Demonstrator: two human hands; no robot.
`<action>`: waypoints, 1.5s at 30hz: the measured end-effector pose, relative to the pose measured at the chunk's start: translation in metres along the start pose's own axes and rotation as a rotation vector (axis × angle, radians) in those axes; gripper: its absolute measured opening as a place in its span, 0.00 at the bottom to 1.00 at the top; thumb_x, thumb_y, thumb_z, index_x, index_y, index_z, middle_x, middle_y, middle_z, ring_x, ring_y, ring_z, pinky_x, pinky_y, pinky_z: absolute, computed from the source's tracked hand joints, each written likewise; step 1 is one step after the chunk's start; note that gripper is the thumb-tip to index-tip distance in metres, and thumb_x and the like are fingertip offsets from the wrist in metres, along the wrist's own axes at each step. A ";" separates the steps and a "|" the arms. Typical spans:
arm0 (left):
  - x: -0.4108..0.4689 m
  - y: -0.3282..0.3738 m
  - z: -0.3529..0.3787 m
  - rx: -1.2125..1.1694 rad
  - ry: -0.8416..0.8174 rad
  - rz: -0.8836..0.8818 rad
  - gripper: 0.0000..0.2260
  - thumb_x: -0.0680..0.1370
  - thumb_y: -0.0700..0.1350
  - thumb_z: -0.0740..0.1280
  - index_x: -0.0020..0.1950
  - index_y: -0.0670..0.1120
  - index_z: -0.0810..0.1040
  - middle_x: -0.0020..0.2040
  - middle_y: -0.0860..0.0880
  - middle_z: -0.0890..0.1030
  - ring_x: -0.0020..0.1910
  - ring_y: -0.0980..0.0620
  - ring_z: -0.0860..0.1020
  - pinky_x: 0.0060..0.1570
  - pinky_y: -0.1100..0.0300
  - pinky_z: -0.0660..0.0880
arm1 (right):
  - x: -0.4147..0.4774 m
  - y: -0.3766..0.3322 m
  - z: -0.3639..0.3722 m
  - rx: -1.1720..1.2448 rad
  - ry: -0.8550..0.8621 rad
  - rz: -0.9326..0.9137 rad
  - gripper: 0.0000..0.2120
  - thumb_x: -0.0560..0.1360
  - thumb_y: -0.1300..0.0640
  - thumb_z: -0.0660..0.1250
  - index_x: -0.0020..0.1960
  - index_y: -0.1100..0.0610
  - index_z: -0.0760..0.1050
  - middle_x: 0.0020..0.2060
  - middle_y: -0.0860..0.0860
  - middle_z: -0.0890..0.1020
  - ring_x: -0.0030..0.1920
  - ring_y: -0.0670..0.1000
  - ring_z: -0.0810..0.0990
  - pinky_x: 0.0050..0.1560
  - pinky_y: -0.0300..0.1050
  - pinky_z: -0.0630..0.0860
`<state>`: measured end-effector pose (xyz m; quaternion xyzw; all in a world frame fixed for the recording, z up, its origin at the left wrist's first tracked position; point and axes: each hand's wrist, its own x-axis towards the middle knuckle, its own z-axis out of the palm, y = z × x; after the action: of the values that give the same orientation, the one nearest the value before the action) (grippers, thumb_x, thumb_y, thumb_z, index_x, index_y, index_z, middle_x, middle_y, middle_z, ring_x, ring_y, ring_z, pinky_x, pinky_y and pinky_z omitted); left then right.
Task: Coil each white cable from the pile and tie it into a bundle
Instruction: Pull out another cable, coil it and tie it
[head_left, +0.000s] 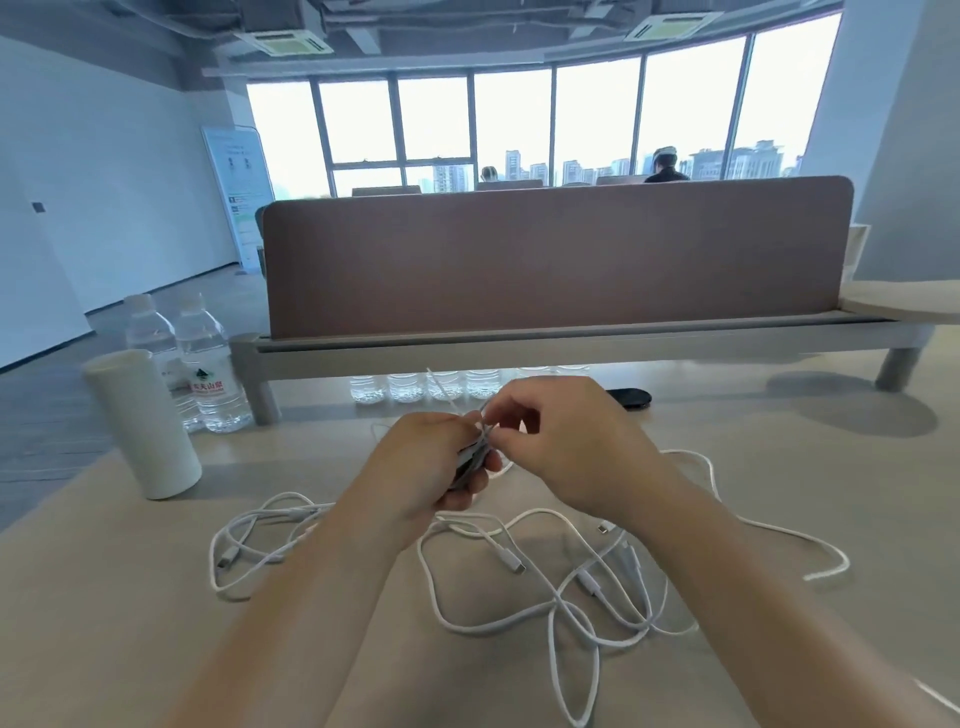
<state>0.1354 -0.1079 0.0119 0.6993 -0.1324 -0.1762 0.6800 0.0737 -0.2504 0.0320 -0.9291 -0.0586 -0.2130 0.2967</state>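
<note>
1. Tangled white charging cables (557, 603) sprawl over the pale wooden table (156, 597) between both forearms.
2. Left hand (431, 462) grips a coiled white cable bundle (475, 457) above the pile. Right hand (566, 441) pinches its thin white tie (440, 388).
3. White cylindrical flask (143, 421) stands at the table's left edge, contents hidden.
4. Two clear plastic bottles (208, 364) behind it hold water. A brown felt divider (556, 260) walls the far side.

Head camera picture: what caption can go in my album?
Left hand holds a coiled cable, right hand pinches it, over loose cables.
</note>
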 end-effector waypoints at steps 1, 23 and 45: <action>0.000 0.000 0.001 -0.002 0.006 0.002 0.12 0.82 0.38 0.59 0.44 0.37 0.78 0.31 0.44 0.77 0.26 0.49 0.70 0.21 0.66 0.61 | 0.000 -0.001 0.003 -0.018 0.001 -0.001 0.04 0.76 0.53 0.69 0.48 0.48 0.82 0.37 0.41 0.81 0.36 0.43 0.74 0.39 0.41 0.71; 0.004 -0.001 0.002 -0.083 0.055 0.001 0.12 0.84 0.41 0.59 0.46 0.36 0.77 0.33 0.43 0.76 0.25 0.51 0.70 0.20 0.65 0.58 | 0.001 -0.003 0.020 0.478 0.186 0.244 0.06 0.76 0.62 0.69 0.40 0.58 0.80 0.29 0.50 0.83 0.27 0.43 0.74 0.33 0.38 0.70; 0.004 0.000 -0.001 -0.087 0.064 -0.039 0.11 0.83 0.39 0.61 0.43 0.37 0.77 0.28 0.45 0.79 0.27 0.48 0.72 0.19 0.67 0.59 | 0.003 0.008 0.010 0.750 0.053 0.231 0.06 0.79 0.69 0.65 0.49 0.69 0.81 0.32 0.54 0.84 0.30 0.48 0.81 0.36 0.39 0.81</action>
<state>0.1397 -0.1091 0.0121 0.6769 -0.0892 -0.1728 0.7099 0.0822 -0.2511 0.0218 -0.7509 -0.0196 -0.1657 0.6390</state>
